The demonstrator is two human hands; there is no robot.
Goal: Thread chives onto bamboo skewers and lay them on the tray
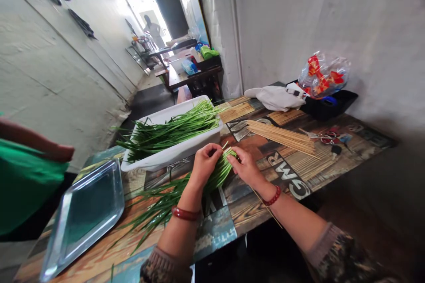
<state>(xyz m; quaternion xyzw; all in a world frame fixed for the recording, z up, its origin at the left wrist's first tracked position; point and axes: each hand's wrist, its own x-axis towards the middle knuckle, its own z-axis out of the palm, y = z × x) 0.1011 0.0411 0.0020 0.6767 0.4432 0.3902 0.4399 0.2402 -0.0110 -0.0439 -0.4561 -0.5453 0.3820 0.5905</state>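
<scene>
A loose bunch of garlic chives (166,201) lies on the wood-patterned table, its pale stalk ends gathered between my hands. With thumb and fingertips pinched together, my left hand (206,162) grips chive stalks at the far side of the bunch. Opposite it, my right hand (247,168) has thumb and fingers closed on the pale ends. A thin bamboo skewer (268,210) sticks out from beneath my right wrist toward the near edge; whether my right hand holds it is hidden. Just beyond stands a white plastic tub (172,155) heaped with more chives (175,126).
Bamboo skewers (282,136) lie fanned right of my hands, near scissors (328,137) and keys (336,150). A metal tray (88,208) sits at left. A white cap (279,98) and black container (332,105) stand against the wall. Another person's arm (36,141) shows at far left.
</scene>
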